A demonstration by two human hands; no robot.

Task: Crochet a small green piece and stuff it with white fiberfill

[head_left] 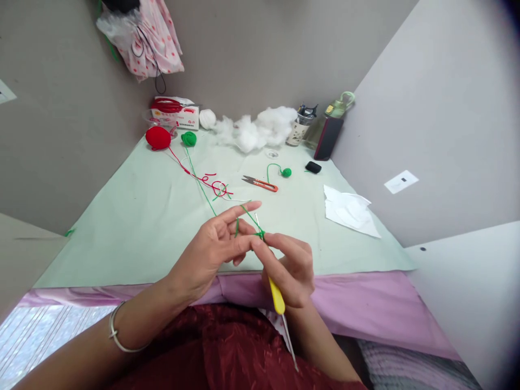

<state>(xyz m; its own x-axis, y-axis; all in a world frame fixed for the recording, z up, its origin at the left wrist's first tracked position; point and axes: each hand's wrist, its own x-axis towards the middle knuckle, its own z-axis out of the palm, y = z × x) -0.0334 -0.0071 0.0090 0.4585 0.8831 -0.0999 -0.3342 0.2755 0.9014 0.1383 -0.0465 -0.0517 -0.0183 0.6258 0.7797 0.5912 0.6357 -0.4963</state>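
Note:
My left hand [219,238] pinches a small piece of green crochet work [260,235], its index finger stretched out with green yarn looped over it. In my right hand [290,265] is a crochet hook [277,297] with a yellow grip, its metal tip pointing up at the stitches. The right fingertips touch the crochet piece, partly hiding it. From the left hand the green strand runs back across the table to a green yarn ball [189,139].
Orange thread snips [260,183] and a small green crocheted ball [286,173] lie beyond my hands. Red yarn [158,138], white stuffing [254,130], a cup of tools [299,127], a phone [329,138] and a bottle line the back. A tissue [350,210] lies right.

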